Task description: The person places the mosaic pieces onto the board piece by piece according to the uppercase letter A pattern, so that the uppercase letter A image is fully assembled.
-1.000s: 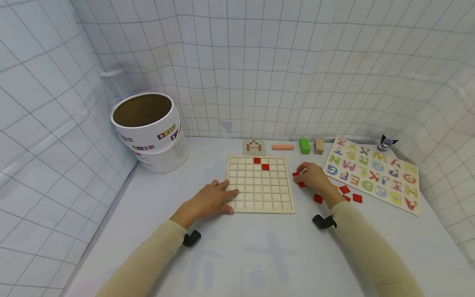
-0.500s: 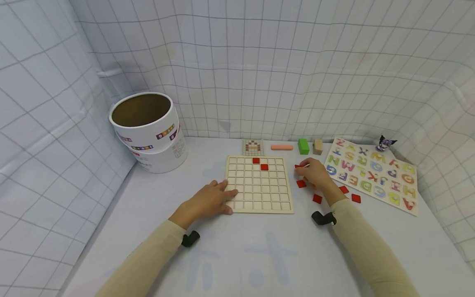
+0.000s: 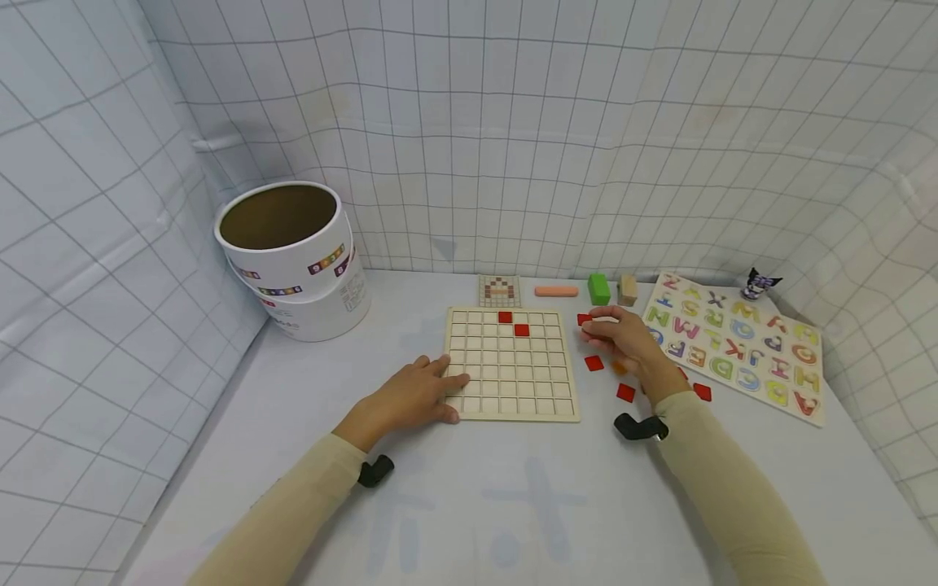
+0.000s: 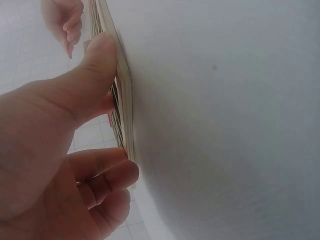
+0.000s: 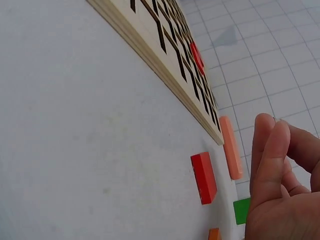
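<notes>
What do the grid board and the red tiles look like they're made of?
The grid board looks like pale unfinished wood or plywood: its edge in the right wrist view shows stacked layers, with dark-edged cut lines between cells. The red tiles seem to be thin, flat squares, painted or dyed matte red; whether they are wood or plastic is unclear. One on the table shows a solid red edge.

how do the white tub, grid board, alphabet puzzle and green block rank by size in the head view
1. alphabet puzzle and white tub: look alike in spread, so unranked.
2. grid board, slightly smaller.
3. green block, clearly smallest.
All sit at roughly similar depth, though the tub stands tall rather than flat.
</notes>
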Demonstrator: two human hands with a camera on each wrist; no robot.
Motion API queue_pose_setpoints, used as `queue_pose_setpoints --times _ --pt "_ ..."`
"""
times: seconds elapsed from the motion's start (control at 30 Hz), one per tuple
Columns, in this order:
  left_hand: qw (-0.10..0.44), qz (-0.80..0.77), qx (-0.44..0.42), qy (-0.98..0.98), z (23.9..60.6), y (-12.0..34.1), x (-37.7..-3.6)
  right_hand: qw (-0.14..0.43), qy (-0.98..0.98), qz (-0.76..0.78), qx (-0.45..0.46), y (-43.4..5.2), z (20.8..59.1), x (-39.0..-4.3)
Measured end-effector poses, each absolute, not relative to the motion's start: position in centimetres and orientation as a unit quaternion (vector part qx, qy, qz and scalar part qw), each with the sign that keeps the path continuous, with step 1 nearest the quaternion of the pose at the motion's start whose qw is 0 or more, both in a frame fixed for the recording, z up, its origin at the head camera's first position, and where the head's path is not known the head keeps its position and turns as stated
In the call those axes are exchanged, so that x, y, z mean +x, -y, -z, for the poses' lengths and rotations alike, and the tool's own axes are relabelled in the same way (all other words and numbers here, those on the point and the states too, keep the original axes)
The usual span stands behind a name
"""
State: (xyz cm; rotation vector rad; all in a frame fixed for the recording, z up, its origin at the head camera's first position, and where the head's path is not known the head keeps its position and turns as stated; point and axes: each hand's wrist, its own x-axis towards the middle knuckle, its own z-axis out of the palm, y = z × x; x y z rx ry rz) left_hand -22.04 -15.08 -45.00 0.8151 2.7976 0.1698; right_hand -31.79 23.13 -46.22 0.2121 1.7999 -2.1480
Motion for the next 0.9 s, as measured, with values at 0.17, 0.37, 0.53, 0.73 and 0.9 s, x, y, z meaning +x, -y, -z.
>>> queue_pose_setpoints --times 0.17,0.37,0.53,0.73,0.9 --pt "0.111 -0.048 0.275 -0.954 45.2 15.2 -22.3 0.171 -0.668 0.723 0.040 -21.4 46.2 -32.1" --pt "0.113 -0.055 0.277 -0.952 45.1 15.0 -22.4 0.205 -0.760 0.617 -0.015 -18.9 46.0 -32.2" --pt "0.113 -0.059 0.280 -0.952 45.1 14.9 -22.5 0.184 -0.853 0.483 -0.071 -17.6 46.2 -32.4" --pt "0.105 -0.061 0.288 -0.950 45.1 14.9 -22.4 0.146 -0.894 0.413 -0.092 -16.7 46.5 -32.4" --pt "0.112 -0.063 0.285 -0.950 45.0 15.1 -22.2 0.149 -0.907 0.381 -0.094 -16.2 46.8 -32.2"
